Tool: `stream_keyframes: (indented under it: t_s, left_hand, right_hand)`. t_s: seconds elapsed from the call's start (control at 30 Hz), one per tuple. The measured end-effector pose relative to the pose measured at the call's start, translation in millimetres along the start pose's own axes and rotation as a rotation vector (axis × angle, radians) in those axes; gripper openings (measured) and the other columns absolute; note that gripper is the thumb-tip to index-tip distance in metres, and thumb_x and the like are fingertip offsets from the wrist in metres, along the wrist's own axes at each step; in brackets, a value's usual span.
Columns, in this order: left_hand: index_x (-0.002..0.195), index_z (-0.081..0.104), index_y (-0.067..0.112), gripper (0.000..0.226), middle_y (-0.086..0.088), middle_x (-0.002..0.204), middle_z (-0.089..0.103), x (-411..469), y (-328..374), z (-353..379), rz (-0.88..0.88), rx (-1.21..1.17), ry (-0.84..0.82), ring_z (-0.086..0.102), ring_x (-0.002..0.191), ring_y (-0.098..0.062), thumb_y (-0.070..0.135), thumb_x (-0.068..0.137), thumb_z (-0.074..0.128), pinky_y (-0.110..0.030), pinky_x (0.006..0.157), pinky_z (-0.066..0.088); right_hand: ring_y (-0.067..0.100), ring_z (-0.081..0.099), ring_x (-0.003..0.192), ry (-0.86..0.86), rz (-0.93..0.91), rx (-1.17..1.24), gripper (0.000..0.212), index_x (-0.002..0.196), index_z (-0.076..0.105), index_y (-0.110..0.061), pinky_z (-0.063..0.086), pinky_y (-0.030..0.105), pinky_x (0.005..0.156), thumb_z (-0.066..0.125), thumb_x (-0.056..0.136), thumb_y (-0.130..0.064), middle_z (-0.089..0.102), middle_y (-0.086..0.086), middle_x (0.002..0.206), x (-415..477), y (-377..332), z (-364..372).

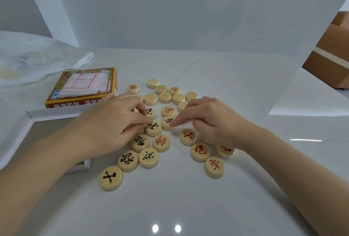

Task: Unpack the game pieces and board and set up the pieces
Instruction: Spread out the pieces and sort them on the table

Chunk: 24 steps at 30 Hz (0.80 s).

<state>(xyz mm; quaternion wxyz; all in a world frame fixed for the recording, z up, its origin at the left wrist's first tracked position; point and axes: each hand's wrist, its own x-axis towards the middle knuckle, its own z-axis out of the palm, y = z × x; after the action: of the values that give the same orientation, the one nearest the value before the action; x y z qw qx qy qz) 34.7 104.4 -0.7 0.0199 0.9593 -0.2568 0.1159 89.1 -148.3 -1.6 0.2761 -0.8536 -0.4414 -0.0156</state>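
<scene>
Many discs (pixel 148 157) lie loose on the white table (pixel 188 207), some face up in red or black, a cluster at the back (pixel 165 97) still face down. Your left hand (pixel 113 122) is curled over the pile, fingertips at a black-marked disc (pixel 153 128); whether it truly pinches that disc you cannot tell from here. Your right hand (pixel 211 120) presses its forefinger on the edge of another black disc (pixel 167 122), the other fingers folded in.

The board (pixel 84 84) is still folded on top of the box (pixel 83 88) at the left — not yet spread. That is the main risk: sort the pieces where they lie and the sheet will have no clear spot, so you would move everything twice.

Your forearms hang just over the near discs — a careless sweep could scatter them or knock one off the front edge. The table looks slick, so a pushed disc may slide into its neighbours. Face-down pieces could also be miscounted until flipped.
</scene>
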Motion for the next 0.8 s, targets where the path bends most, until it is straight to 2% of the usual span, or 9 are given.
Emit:
stream_keyframes:
  t_s: [0.1,0.17,0.2,0.27,0.33,0.4,0.5,0.67,0.8]
  left_hand:
    - [0.103,0.070,0.039,0.038,0.017,0.100,0.058,-6.5,-1.5,-1.6,-0.019,0.007,0.017,0.051,0.092,-0.009,0.045,0.089,0.035,-0.034,0.076,0.038]
    - [0.098,0.069,0.039,0.033,0.018,0.102,0.058,-5.0,-2.9,-4.7,-0.128,-0.045,0.056,0.053,0.097,-0.008,0.047,0.090,0.038,-0.033,0.081,0.036]
    - [0.099,0.067,0.039,0.027,0.019,0.104,0.057,-3.5,-5.2,-6.7,-0.208,-0.075,0.066,0.053,0.099,-0.008,0.045,0.090,0.042,-0.034,0.084,0.036]
    - [0.103,0.064,0.038,0.019,0.018,0.107,0.057,0.0,-13.2,-9.1,-0.327,-0.068,0.070,0.053,0.101,-0.009,0.041,0.089,0.051,-0.039,0.089,0.039]
    - [0.106,0.062,0.038,0.018,0.017,0.108,0.058,3.7,-20.2,-11.8,-0.397,-0.054,0.012,0.054,0.099,-0.010,0.039,0.089,0.056,-0.041,0.091,0.042]
    - [0.106,0.061,0.039,0.018,0.016,0.107,0.059,8.3,-25.2,-12.7,-0.436,-0.072,-0.062,0.056,0.094,-0.009,0.039,0.088,0.059,-0.041,0.089,0.045]
    - [0.106,0.061,0.039,0.021,0.013,0.107,0.058,15.3,-28.9,-12.3,-0.435,-0.130,-0.133,0.056,0.090,-0.009,0.038,0.086,0.063,-0.039,0.085,0.047]
    - [0.108,0.060,0.043,0.029,0.017,0.111,0.048,16.4,-29.6,-16.5,-0.334,-0.255,-0.233,0.050,0.098,-0.007,0.033,0.083,0.068,-0.031,0.088,0.043]
    - [0.110,0.062,0.040,0.031,0.015,0.109,0.046,20.5,-28.7,-13.7,-0.314,-0.170,-0.240,0.048,0.097,-0.010,0.033,0.081,0.070,-0.033,0.086,0.045]
  right_hand:
    - [-0.008,0.052,0.097,-0.096,-0.017,0.049,0.052,0.110,0.072,-0.023,0.044,0.021,0.089,0.036,0.076,-0.009,0.059,-0.027,0.093,5.1,-7.6,4.0]
    - [-0.001,0.056,0.102,-0.103,-0.016,0.085,0.051,0.110,0.072,-0.021,0.046,0.023,0.090,0.036,0.077,-0.007,0.065,-0.022,0.097,7.2,-11.4,5.4]
    - [-0.001,0.058,0.102,-0.080,-0.002,0.107,0.049,0.109,0.072,-0.020,0.046,0.019,0.089,0.037,0.078,-0.005,0.067,-0.019,0.099,8.7,-11.6,5.6]
    - [-0.008,0.058,0.095,-0.017,0.055,0.118,0.043,0.108,0.072,-0.020,0.041,0.007,0.081,0.041,0.084,-0.003,0.068,-0.018,0.098,15.3,-10.0,4.7]
    - [-0.013,0.055,0.085,-0.006,0.116,0.053,0.037,0.110,0.071,-0.024,0.038,0.003,0.076,0.046,0.090,-0.006,0.066,-0.019,0.097,28.1,-9.2,5.2]
    - [-0.009,0.056,0.085,-0.058,0.140,-0.018,0.032,0.112,0.069,-0.028,0.042,0.008,0.078,0.050,0.092,-0.014,0.064,-0.019,0.098,44.2,-8.9,9.6]
    - [0.002,0.059,0.095,-0.126,0.145,-0.062,0.023,0.111,0.067,-0.033,0.051,0.031,0.086,0.057,0.092,-0.025,0.065,-0.019,0.103,64.5,-12.4,17.0]
    - [0.005,0.057,0.094,-0.192,0.130,-0.123,0.022,0.110,0.068,-0.034,0.047,0.024,0.077,0.064,0.088,-0.032,0.060,-0.021,0.093,77.1,-14.0,23.2]
    - [0.004,0.058,0.091,-0.150,0.163,-0.087,0.022,0.103,0.069,-0.034,0.049,0.025,0.077,0.069,0.082,-0.032,0.058,-0.023,0.084,80.6,-10.9,25.1]
